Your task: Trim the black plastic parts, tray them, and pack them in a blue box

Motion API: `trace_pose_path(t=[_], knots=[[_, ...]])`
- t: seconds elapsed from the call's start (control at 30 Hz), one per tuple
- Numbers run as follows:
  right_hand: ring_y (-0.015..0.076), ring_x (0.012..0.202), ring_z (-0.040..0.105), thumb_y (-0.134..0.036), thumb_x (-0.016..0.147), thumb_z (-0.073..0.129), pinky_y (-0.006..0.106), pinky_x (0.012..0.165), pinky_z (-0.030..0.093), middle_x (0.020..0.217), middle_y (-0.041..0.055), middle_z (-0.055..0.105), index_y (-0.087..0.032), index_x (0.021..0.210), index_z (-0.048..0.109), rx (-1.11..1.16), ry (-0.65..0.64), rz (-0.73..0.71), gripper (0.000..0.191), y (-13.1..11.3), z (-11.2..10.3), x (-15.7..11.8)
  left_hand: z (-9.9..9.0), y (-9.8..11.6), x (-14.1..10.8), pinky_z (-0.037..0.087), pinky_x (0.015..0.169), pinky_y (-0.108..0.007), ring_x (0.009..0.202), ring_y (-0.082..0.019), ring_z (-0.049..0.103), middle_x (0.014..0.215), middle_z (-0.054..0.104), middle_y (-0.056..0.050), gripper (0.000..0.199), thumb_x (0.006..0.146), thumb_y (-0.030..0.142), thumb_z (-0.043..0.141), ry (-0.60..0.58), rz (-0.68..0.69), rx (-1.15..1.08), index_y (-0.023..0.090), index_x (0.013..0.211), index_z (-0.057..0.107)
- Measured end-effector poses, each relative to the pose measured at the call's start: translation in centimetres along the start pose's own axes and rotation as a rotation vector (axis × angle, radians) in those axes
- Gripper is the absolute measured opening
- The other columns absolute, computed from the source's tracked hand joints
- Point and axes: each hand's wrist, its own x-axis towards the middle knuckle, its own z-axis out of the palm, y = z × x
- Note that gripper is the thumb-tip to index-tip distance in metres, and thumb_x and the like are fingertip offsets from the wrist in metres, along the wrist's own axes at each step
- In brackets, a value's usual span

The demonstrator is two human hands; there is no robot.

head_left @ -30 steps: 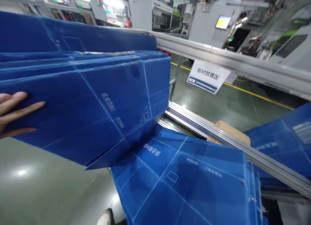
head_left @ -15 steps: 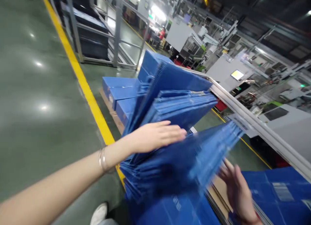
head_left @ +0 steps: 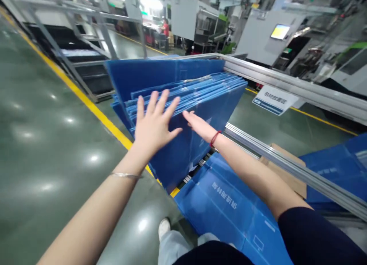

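Note:
A stack of folded blue corrugated plastic boxes [head_left: 206, 120] stands on edge, leaning against a taller blue panel [head_left: 149, 74]. My left hand [head_left: 153, 123], fingers spread, is at the stack's upper left edge. Beside it, my right hand [head_left: 197, 123] reaches to the front face just below the top edges, its fingers stretched out and partly hidden from view. Neither hand is wrapped round a box. Below my right arm, another folded blue box [head_left: 229, 204] with white print lies flat near my legs.
Metal rails [head_left: 286, 74] run along the right, carrying a white label sign [head_left: 275, 100]. Brown cardboard [head_left: 286, 169] and more blue sheets [head_left: 338, 165] lie beyond the lower rail. A yellow floor line [head_left: 94, 108] and a metal rack [head_left: 88, 62] are at left; machines stand behind.
The folded boxes that were tilting between my hands now stand against the upright stack. My right hand has moved up and left to the stack; my left hand has spread its fingers.

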Motion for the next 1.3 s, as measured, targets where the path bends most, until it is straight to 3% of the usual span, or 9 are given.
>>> trace_pose_path(t=[0.23,0.37,0.47,0.67,0.9,1.03,1.17,1.23,1.3], knots=[[0.0266,0.150,0.025,-0.055,0.102,0.042,0.039,0.122,0.023,0.159,0.0196,0.029,-0.001,0.158,0.003,-0.098,-0.207,0.042,0.087,-1.3,-1.8,1.2,1.6,-1.5,2.9,0.005,0.121,-0.066,0.152,-0.041,0.014,0.167,0.022,-0.002,0.082,0.082,0.072,0.053,-0.140,-0.187,0.062,0.031,0.153,0.039],[0.0296,0.140,0.044,-0.047,0.102,0.049,0.042,0.116,0.035,0.148,0.0229,0.046,0.001,0.157,-0.001,-0.223,-0.270,0.003,0.088,-1.1,-2.2,1.4,2.1,-2.4,2.9,0.004,0.118,-0.073,0.150,-0.045,0.018,0.164,0.028,0.010,0.083,0.078,0.077,0.054,-0.077,-0.120,-0.025,0.040,0.150,0.039],[0.0307,0.127,0.058,-0.037,0.096,0.061,0.041,0.107,0.046,0.133,0.0223,0.062,0.001,0.157,0.006,-0.258,-0.265,-0.077,0.091,0.1,-2.4,1.7,1.8,-2.2,3.0,0.007,0.118,-0.073,0.149,-0.046,0.019,0.165,0.028,0.005,0.085,0.076,0.075,0.059,-0.119,-0.126,0.028,0.038,0.151,0.040],[0.0280,0.139,0.043,-0.019,0.095,0.045,0.045,0.121,0.028,0.143,0.0169,0.055,-0.006,0.141,0.051,-0.339,0.067,-0.406,0.048,2.7,-4.2,2.3,0.9,-0.5,3.4,0.013,0.120,-0.065,0.152,-0.041,0.018,0.167,0.020,-0.011,0.082,0.084,0.064,0.058,-0.257,-0.208,0.253,0.027,0.154,0.037],[0.0267,0.146,0.033,-0.034,0.098,0.033,0.047,0.122,0.021,0.152,0.0140,0.045,-0.010,0.143,0.048,-0.439,0.451,-0.963,0.054,0.9,-1.7,6.9,1.2,-1.0,3.1,0.013,0.121,-0.064,0.151,-0.040,0.020,0.166,0.023,-0.013,0.086,0.079,0.052,0.073,-0.237,-0.202,0.231,0.023,0.153,0.039],[0.0262,0.135,0.049,-0.037,0.099,0.025,0.050,0.119,0.025,0.143,0.0127,0.056,-0.013,0.143,0.049,-0.429,0.472,-0.941,0.056,0.1,1.9,9.1,2.1,-1.4,3.3,0.010,0.121,-0.066,0.151,-0.042,0.020,0.164,0.025,-0.019,0.094,0.072,0.040,0.080,-0.190,-0.206,0.131,0.010,0.150,0.039],[0.0247,0.115,0.065,-0.044,0.102,0.017,0.041,0.105,0.043,0.123,0.0137,0.070,-0.014,0.121,0.069,-0.426,0.470,-0.962,0.063,1.2,2.0,10.6,2.3,-0.6,3.9,0.009,0.120,-0.070,0.151,-0.045,0.018,0.163,0.025,-0.020,0.092,0.065,0.026,0.083,-0.129,-0.182,0.050,0.010,0.147,0.044],[0.0242,0.106,0.069,-0.053,0.102,0.010,0.037,0.093,0.050,0.115,0.0163,0.073,-0.013,0.111,0.075,-0.448,0.550,-0.981,0.076,1.8,1.2,11.3,1.1,-0.1,3.7,0.017,0.115,-0.070,0.149,-0.045,0.019,0.163,0.027,-0.016,0.071,0.075,0.033,0.070,-0.122,-0.167,0.012,0.010,0.141,0.053],[0.0247,0.096,0.073,-0.059,0.100,0.006,0.038,0.084,0.053,0.103,0.0179,0.075,-0.013,0.104,0.077,-0.479,0.642,-0.997,0.085,2.2,0.5,11.5,-0.9,-0.3,2.4,0.032,0.102,-0.067,0.144,-0.045,0.022,0.159,0.037,-0.009,0.061,0.089,0.046,0.032,-0.149,-0.150,-0.032,0.011,0.126,0.066]])
